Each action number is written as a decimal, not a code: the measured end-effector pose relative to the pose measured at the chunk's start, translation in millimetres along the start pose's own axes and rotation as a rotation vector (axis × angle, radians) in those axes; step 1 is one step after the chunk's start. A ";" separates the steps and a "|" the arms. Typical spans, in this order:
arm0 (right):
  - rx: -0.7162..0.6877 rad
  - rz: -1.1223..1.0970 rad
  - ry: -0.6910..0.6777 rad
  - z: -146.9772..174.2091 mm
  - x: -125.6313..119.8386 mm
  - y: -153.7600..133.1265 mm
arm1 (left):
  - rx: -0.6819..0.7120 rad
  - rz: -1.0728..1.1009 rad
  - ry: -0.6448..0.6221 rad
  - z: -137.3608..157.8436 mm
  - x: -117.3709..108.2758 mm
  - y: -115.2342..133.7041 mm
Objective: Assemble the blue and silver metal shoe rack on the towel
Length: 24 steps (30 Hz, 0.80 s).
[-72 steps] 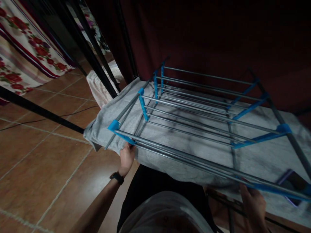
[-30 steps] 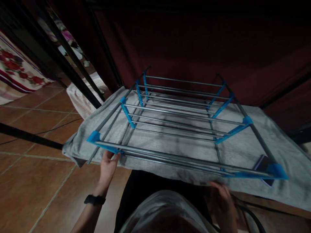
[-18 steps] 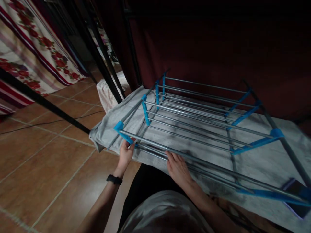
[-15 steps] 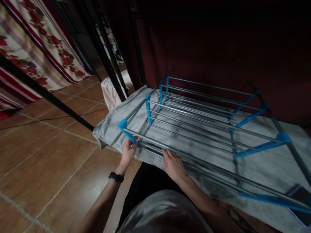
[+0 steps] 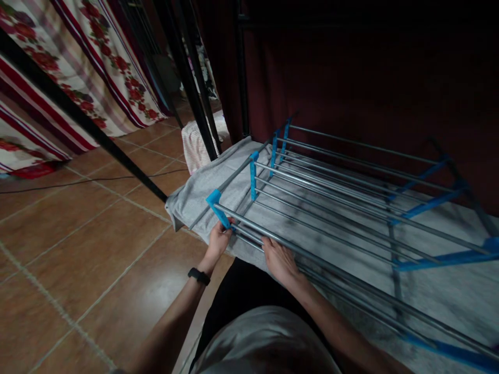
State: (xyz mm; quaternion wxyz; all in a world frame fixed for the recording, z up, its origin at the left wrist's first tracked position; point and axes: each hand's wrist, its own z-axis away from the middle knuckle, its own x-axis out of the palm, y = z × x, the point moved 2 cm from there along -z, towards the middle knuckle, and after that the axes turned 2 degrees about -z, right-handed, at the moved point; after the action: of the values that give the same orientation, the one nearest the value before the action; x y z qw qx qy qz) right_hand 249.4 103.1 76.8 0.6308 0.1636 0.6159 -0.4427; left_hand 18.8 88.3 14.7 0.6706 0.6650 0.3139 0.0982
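Observation:
A drying rack [image 5: 253,182] of thin metal bars with blue plastic joints lies across a grey sheet [image 5: 230,161]. Its near left corner has a blue bracket [image 5: 220,212], and the fingers of my left hand [image 5: 218,241] are closed around the bracket's lower end. My right hand [image 5: 279,261] is a little to the right, with its fingers curled over the near metal bars. Part of its grip is hidden beneath the bars. On my left wrist is a black band [image 5: 199,276]. The rack's right end runs out of view.
Dark metal posts [image 5: 195,88] and a slanting black bar [image 5: 97,135] rise at the left. A dark red cloth [image 5: 351,78] hangs behind the rack. Floral curtains [image 5: 113,72], a cable [image 5: 93,179] and tiled floor [image 5: 117,234] lie to the left.
My view has swung left, so the rack and sheet appear further right. The phone at lower right has left the picture. Both hands keep roughly the same places on the rack.

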 end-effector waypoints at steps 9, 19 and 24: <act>-0.067 -0.049 0.000 -14.1 -5.9 -8.4 | 0.009 -0.021 0.064 1.2 4.9 5.1; -0.135 -0.229 -0.010 -81.2 -3.6 -57.3 | 0.048 -0.086 0.134 4.3 13.6 1.0; -0.110 -0.225 0.023 -91.4 -3.3 -68.9 | 0.083 -0.149 0.141 10.9 9.9 7.8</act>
State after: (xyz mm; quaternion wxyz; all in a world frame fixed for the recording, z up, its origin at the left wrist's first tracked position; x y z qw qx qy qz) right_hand 139.8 134.8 86.0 0.5780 0.0638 0.6609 -0.4744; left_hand 34.8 85.4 18.3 0.6241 0.6586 0.4125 0.0816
